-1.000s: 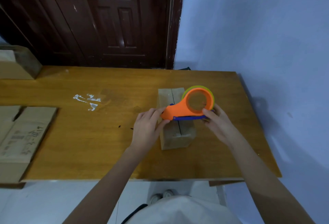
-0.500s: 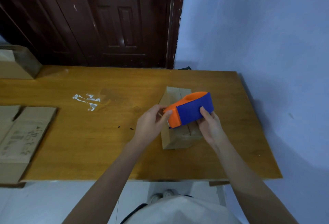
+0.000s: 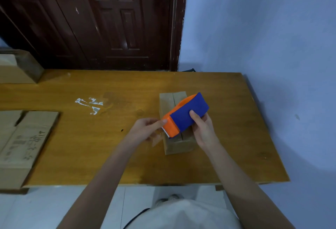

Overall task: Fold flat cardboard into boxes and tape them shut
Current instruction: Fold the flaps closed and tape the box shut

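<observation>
A small folded cardboard box [image 3: 173, 143] stands on the wooden table [image 3: 127, 156], its two top flaps meeting along a centre seam. Above it I hold an orange and blue tape dispenser [image 3: 185, 118], tilted, with its toothed cutter pointing down and left. My right hand [image 3: 203, 130] grips the blue body from the right side. My left hand [image 3: 147, 128] pinches the clear tape end at the cutter, and a short strip of tape hangs below the fingers beside the box.
Flat cardboard sheets [image 3: 23, 143] lie at the table's left edge. Another cardboard box [image 3: 16, 68] stands at the far left. White residue [image 3: 89, 104] marks the tabletop. A dark door [image 3: 109, 21] and blue wall [image 3: 263, 38] stand behind and to the right.
The dispenser has turned from its round side facing me to its blue edge up. My left hand has moved left of the cutter, drawing out a strip of clear tape.
</observation>
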`<state>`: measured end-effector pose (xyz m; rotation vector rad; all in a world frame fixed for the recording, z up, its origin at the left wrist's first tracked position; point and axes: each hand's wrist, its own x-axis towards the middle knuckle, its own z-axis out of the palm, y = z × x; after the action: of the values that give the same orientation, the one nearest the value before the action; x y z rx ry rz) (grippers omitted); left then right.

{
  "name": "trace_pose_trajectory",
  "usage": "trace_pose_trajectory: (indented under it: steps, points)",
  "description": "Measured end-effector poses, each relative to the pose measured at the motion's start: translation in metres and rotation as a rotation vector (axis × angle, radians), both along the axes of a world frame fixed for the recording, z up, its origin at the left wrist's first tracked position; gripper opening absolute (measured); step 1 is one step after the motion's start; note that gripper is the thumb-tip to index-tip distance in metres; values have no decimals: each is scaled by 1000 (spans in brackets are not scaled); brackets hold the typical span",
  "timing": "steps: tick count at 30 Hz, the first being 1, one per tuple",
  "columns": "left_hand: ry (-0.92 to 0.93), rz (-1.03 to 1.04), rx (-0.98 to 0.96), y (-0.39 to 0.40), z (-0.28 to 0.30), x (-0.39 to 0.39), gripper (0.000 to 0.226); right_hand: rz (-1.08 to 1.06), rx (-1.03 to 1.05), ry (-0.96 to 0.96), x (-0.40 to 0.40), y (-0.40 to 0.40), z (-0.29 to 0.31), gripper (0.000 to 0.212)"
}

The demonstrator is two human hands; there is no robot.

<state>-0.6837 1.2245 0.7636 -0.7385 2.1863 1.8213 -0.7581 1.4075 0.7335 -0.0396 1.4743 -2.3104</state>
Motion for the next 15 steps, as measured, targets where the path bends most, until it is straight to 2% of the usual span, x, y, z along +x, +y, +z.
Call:
trace_pose_trajectory:
  steps: [4,7,12,15]
  points:
    - [-83,-91,-175,-5,0,2,50,-32,55,32,6,-11,-1,79]
    - [-94,-135,-263,-7,-1,2,56,-65,30,25,8,-14,-1,85]
    - [-119,-91,-255,-21,0,8,18,-111,-41,-7,6,-13,1,90]
    - [-47,-4,-185,-25,1,19,15,-128,-77,-30,5,-12,2,88]
